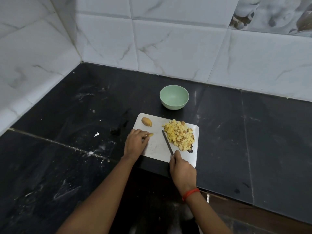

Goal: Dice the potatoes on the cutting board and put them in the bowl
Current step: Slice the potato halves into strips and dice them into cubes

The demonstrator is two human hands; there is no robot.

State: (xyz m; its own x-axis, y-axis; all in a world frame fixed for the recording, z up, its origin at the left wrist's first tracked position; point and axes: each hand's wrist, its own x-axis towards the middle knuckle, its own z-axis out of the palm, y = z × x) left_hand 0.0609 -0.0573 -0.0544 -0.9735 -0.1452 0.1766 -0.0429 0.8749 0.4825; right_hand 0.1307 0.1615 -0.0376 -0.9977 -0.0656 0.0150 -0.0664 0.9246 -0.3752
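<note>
At the near right corner of the cutting board (157, 146), the right hand (183, 173) is closed round the handle of a knife (167, 143), with one finger stretched forward along it. A red thread (190, 194) circles that wrist. The blade runs away and slightly left across the board, lying just beside the left edge of the diced potato (180, 135). Whether its edge touches the board I cannot tell. The dice are heaped on the right half of the board, from its far edge almost to the hanging hole near the right hand.

Across the bare middle of the board, the left hand (136, 142) lies knuckles up on the left side. Its fingers are curled and its fingertips pinch a small potato piece (150, 134) against the board. Farther off, in the far left corner of the board, a half potato (146, 121) lies apart from both hands.

Beyond the far edge of the board, near it but not touching, a pale green bowl (174, 86) stands upright on the black counter (67, 115). A tiled wall (168, 48) rises behind the counter and along its left side.
</note>
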